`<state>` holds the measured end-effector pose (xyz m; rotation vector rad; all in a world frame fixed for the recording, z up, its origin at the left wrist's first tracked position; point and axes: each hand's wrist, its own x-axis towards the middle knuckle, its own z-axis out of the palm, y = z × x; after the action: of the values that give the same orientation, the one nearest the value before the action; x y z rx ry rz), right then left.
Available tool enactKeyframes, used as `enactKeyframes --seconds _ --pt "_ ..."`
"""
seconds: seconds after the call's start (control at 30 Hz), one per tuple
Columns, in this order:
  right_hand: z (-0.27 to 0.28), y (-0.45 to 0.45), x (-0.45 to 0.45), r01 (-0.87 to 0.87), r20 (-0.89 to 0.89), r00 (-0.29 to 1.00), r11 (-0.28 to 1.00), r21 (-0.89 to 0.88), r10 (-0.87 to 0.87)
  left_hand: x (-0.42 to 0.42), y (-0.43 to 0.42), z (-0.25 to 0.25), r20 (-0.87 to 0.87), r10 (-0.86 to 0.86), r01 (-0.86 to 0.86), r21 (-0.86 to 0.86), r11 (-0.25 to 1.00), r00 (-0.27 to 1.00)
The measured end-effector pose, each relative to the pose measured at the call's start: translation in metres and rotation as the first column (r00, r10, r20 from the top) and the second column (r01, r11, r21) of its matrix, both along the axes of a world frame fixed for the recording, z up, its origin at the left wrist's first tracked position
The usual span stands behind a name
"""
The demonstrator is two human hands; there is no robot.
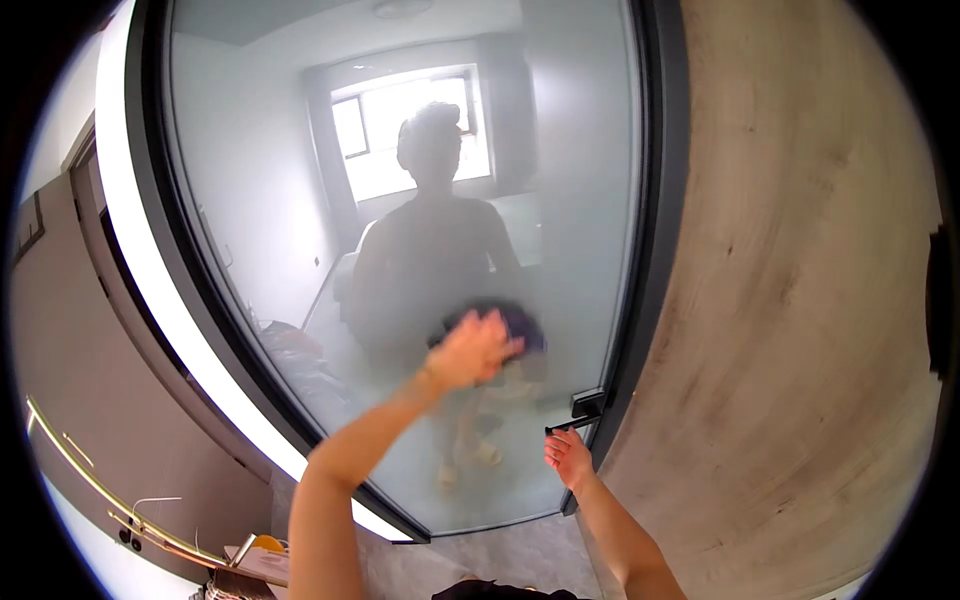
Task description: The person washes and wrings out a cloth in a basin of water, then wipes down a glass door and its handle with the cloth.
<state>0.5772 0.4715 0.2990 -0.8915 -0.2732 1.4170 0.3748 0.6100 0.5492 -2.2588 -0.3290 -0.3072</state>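
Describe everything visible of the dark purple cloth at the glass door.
The dark purple cloth looks like soft fabric, nearly black in places, with a rounded, uneven outline. It appears to lie against the shiny, dark-framed glass door, below the middle of the pane. The person's bare left hand rests over it and covers much of it. Blur hides any weave, seams or folds, and its exact edges cannot be told.

Single view from a camera worn on the person's head, looking forward and steeply down. A glass door [585, 190] stands close before the lens, filling the middle of the field; the person's arms [330, 520] enter from the lower edge, with floor [440, 556] beneath. The wide, rounded field bows the door frame [668, 180] and darkens the corners.
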Motion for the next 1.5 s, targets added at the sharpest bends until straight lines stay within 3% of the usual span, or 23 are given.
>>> enactKeyframes --seconds 0.03,0.07,0.1,0.17,0.23,0.3,0.4,0.47,0.53,0.57,0.63,0.7,0.77,0.83,0.87,0.9,0.97,1.03,1.1,1.17,1.27,1.4,1.5 --pt "0.005 0.007 -0.005 -0.010 -0.001 1.000 1.000 0.022 0.010 -0.006 -0.008 0.058 0.076 0.080 -0.073 -0.092 0.993 0.994" --pt "0.012 0.014 -0.011 -0.025 -0.004 1.000 0.999 0.044 0.025 -0.021 -0.005 0.099 0.262 0.061 -0.075 0.043 0.996 0.963" --pt "0.015 0.021 -0.017 -0.040 -0.006 0.999 0.998 0.043 0.040 -0.040 0.002 0.136 0.435 -0.111 0.009 0.231 0.973 0.894" --pt "0.022 0.034 -0.028 -0.063 -0.003 0.998 0.997 0.042 0.064 -0.073 0.013 0.204 0.627 -0.067 -0.189 0.333 0.924 0.776" --pt "0.030 0.036 -0.041 -0.064 -0.005 0.998 0.998 0.009 0.064 -0.104 0.028 0.241 0.776 -0.108 -0.338 0.391 0.856 0.622" --pt "0.034 0.037 -0.051 -0.062 -0.010 0.998 0.998 -0.015 0.062 -0.107 0.037 0.239 0.827 -0.193 -0.328 0.409 0.851 0.528" --pt "0.022 0.031 -0.070 -0.070 -0.032 0.997 0.997 -0.042 0.069 -0.088 0.028 0.174 0.857 -0.058 -0.286 0.235 0.929 0.513" --pt "0.010 0.034 -0.077 -0.084 -0.066 0.994 0.996 -0.032 0.082 -0.073 0.021 0.080 0.682 0.060 -0.182 0.108 0.977 0.728" --pt "0.007 0.032 -0.091 -0.090 -0.078 0.993 0.995 -0.035 0.087 -0.076 0.021 -0.033 0.308 0.096 -0.075 -0.079 0.994 0.946" --pt "0.007 0.031 -0.098 -0.093 -0.081 0.993 0.995 -0.036 0.090 -0.086 0.024 -0.094 0.137 0.036 -0.026 -0.075 0.997 0.990" --pt "0.001 0.031 -0.109 -0.084 -0.086 0.993 0.994 -0.071 0.077 -0.116 0.045 -0.207 -0.062 -0.045 0.054 0.148 0.988 0.997" --pt "-0.003 0.032 -0.124 -0.089 -0.108 0.991 0.993 -0.078 0.081 -0.141 0.046 -0.208 -0.147 -0.063 0.089 0.176 0.980 0.987" --pt "-0.005 0.031 -0.134 -0.108 -0.125 0.987 0.992 -0.072 0.098 -0.144 0.035 -0.135 -0.080 -0.057 0.066 0.120 0.991 0.995" --pt "-0.002 0.039 -0.147 -0.119 -0.113 0.988 0.990 -0.076 0.110 -0.148 0.016 -0.016 0.119 0.076 -0.063 -0.109 0.992 0.990" --pt "-0.001 0.041 -0.155 -0.124 -0.108 0.987 0.989 -0.081 0.115 -0.156 0.011 0.038 0.243 0.106 -0.083 -0.104 0.991 0.964" --pt "0.002 0.045 -0.163 -0.128 -0.106 0.987 0.988 -0.087 0.119 -0.172 0.016 0.081 0.399 0.112 -0.096 -0.060 0.994 0.910" --pt "0.010 0.053 -0.180 -0.128 -0.102 0.988 0.987 -0.099 0.118 -0.205 0.034 0.149 0.688 -0.070 -0.194 0.299 0.934 0.722" --pt "0.009 0.062 -0.191 -0.164 -0.128 0.979 0.985 -0.051 0.156 -0.235 0.045 0.207 0.799 -0.111 -0.265 0.323 0.909 0.591" --pt "0.007 0.070 -0.200 -0.187 -0.139 0.974 0.982 -0.027 0.181 -0.243 0.049 0.217 0.835 -0.195 -0.259 0.369 0.893 0.515" --pt "0.002 0.073 -0.210 -0.199 -0.143 0.971 0.980 -0.030 0.192 -0.235 0.044 0.191 0.881 -0.121 -0.281 0.273 0.920 0.457" --pt "-0.001 0.072 -0.223 -0.188 -0.174 0.968 0.981 -0.038 0.179 -0.213 0.030 0.081 0.815 0.045 -0.199 0.087 0.976 0.578" --pt "-0.007 0.063 -0.229 -0.185 -0.210 0.963 0.980 -0.068 0.167 -0.217 0.034 -0.138 0.423 0.051 -0.050 -0.014 0.999 0.905" --pt "-0.008 0.058 -0.228 -0.185 -0.205 0.965 0.980 -0.077 0.166 -0.249 0.030 -0.187 0.193 0.066 -0.066 -0.004 0.998 0.979"
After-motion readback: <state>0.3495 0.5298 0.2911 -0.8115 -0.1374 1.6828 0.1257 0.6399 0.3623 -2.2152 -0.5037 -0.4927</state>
